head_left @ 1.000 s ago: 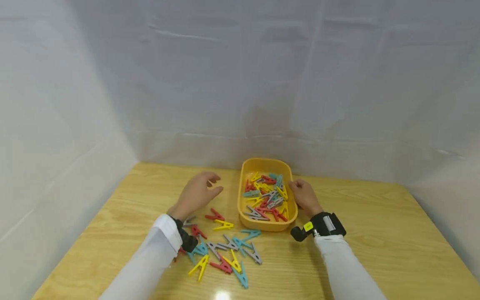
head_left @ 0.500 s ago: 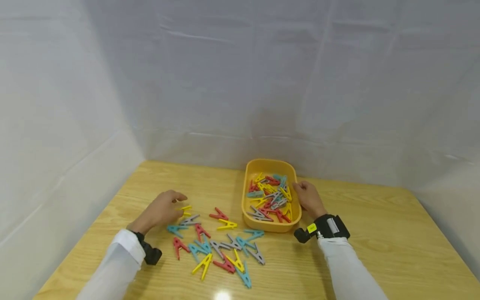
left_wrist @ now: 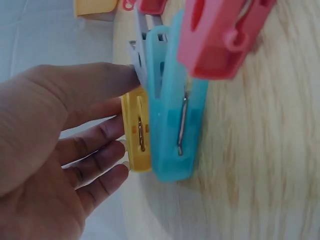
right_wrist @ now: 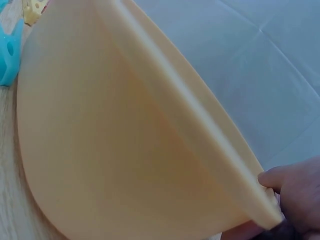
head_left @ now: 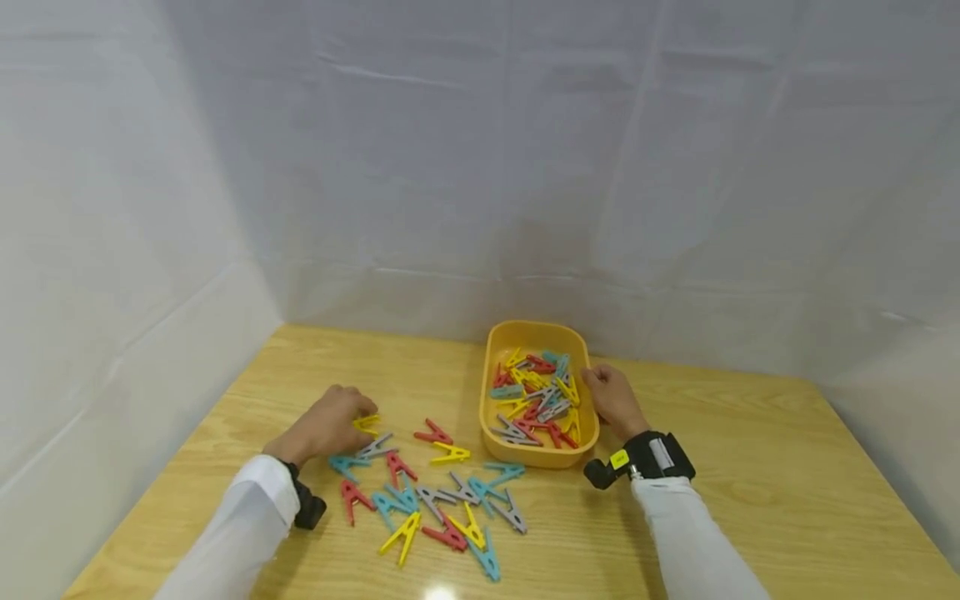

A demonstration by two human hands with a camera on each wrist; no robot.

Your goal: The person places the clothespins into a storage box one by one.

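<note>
Left hand (head_left: 330, 423) down low on the table, palm down, fingers curled over a yellow clothespin (head_left: 367, 423); wrist view has the fingertips (left_wrist: 107, 150) right against that yellow clothespin (left_wrist: 137, 132), with a teal clothespin (left_wrist: 175, 125) packed tight beside it and a red one (left_wrist: 220, 35) past that. Looks like touching or a light pinch, can't tell for sure whether it's properly gripped. White sleeve (head_left: 232, 533) and a dark wrist strap (head_left: 307, 507) trailing back toward the near edge. Light wooden table (head_left: 750, 450) with visible grain, walled in by plain white sheeting (head_left: 480, 167) at the back and both sides. Loose pile of clothespins (head_left: 438, 500) in red, yellow, teal and grey scattered just right of the left hand, reaching almost to the near end of the yellow tray (head_left: 495, 342). More mixed pins heaped inside the tray. Over on the far side, right hand (head_left: 613, 402) resting at the tray's right rim, fingers curled onto the edge; wrist view shows the thumb tip (right_wrist: 285, 182) pressed to the rim (right_wrist: 200, 130) and another finger under it, so holding the tray's edge. Black wrist unit with a yellow tag (head_left: 637, 457) behind that hand. Pile and tray both sitting between the two hands.
</note>
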